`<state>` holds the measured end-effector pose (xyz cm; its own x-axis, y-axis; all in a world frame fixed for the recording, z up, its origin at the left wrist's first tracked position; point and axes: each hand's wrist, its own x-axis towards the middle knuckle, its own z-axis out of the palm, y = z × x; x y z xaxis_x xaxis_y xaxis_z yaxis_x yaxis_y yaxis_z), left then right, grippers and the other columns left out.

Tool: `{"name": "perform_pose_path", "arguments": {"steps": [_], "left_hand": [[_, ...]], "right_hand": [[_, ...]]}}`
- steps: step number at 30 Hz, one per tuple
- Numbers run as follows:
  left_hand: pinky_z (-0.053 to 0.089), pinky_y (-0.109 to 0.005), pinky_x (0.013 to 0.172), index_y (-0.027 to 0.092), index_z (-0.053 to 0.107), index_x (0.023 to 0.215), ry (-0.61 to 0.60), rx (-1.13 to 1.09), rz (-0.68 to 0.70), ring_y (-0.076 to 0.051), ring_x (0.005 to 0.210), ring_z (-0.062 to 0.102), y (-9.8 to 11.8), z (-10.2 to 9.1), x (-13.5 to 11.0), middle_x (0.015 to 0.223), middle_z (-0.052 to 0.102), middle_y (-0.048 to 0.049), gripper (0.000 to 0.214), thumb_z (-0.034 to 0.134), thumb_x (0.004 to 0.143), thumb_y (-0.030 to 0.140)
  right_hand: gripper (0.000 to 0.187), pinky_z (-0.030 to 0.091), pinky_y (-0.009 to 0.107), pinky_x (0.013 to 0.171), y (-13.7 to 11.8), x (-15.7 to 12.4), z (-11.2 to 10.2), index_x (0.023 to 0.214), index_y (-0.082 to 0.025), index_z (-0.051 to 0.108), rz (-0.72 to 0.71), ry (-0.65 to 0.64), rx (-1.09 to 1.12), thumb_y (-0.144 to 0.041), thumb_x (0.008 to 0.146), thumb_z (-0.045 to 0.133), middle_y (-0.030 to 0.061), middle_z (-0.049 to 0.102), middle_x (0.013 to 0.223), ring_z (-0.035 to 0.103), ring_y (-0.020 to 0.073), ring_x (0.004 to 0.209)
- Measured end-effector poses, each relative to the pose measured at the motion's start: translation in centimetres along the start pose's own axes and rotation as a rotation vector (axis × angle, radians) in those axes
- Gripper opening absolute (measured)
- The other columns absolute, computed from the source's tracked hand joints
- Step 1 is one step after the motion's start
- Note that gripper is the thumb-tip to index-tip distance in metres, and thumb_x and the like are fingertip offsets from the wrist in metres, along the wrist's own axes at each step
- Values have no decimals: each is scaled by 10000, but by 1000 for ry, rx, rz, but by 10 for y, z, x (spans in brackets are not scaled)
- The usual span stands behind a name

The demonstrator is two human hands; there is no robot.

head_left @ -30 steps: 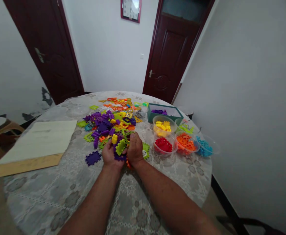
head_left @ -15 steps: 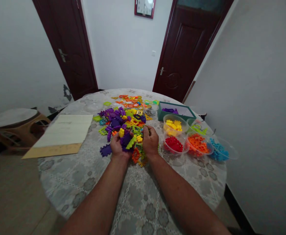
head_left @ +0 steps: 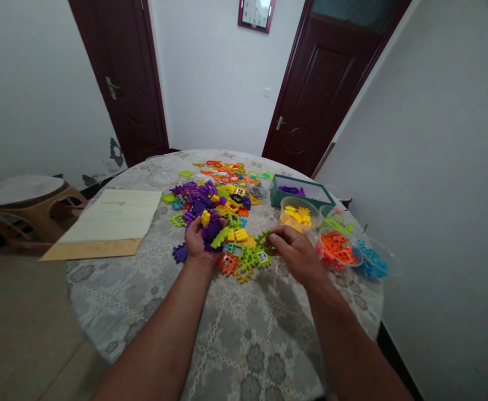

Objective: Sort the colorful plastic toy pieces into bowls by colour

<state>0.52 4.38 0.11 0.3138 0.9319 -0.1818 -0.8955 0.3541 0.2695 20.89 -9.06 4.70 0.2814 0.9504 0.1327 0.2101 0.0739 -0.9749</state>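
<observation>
My left hand [head_left: 197, 244] is cupped around a handful of plastic building pieces [head_left: 211, 229], purple, yellow and green, held just above the table. My right hand [head_left: 294, 253] is to the right of it, fingers pinched on a green piece [head_left: 266, 238]. Between and behind the hands lies a big spread of loose coloured pieces [head_left: 214, 200] on the round table [head_left: 235, 328]. Orange and green flat pieces [head_left: 244, 259] lie just under the hands.
To the right stand clear bowls of yellow [head_left: 298, 214], orange [head_left: 336, 250] and blue [head_left: 371, 262] pieces, and a green box [head_left: 300, 192] with purple ones. A paper sheet on cardboard [head_left: 110, 220] lies at the left. A wooden stool [head_left: 22, 203] stands beside the table.
My right hand has moved away from the left hand to the right and now pinches a green piece. The left hand keeps its handful. The camera view has shifted a little.
</observation>
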Motion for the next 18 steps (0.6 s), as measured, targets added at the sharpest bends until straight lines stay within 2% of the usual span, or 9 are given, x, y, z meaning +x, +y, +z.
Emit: {"name": "perform_pose_path", "arguments": {"steps": [2,5,9,13,18], "left_hand": [[564,-282,441,164,685,1012,-57,7,27,-223,660,745,8,-1,1,878,744,-95,241,483,978,291],[539,-272,423,162,691,1010,-76,-7,43,-234,688,754,13,-2,1,900,743,-104,260,477,979,307],[556,-296,414,163,691,1018,-46,52,23,-245,675,753,6,-1,2,895,741,-98,267,459,974,288],[597,-327,429,164,689,1049,-19,124,-27,-254,682,760,-4,0,2,880,752,-86,240,490,949,254],[624,-371,443,156,686,1054,27,203,-67,-261,651,759,-15,4,-2,864,765,-100,244,492,947,258]], "right_hand": [[298,591,376,789,2,-16,-22,988,-212,776,-25,27,-147,-490,885,740,58,780,938,718,229,861],[232,559,374,809,7,-34,-53,957,-245,833,-92,91,-364,-447,891,742,55,792,966,709,238,881],[241,534,338,672,13,-40,-93,968,-236,846,-56,211,-385,-430,865,746,50,792,866,693,225,751],[326,498,296,529,17,-26,-141,1061,-187,817,12,350,-342,-397,826,734,19,746,712,619,167,537],[346,577,311,546,21,19,-197,1059,-125,786,3,596,-233,-242,735,755,28,732,679,672,178,545]]}}
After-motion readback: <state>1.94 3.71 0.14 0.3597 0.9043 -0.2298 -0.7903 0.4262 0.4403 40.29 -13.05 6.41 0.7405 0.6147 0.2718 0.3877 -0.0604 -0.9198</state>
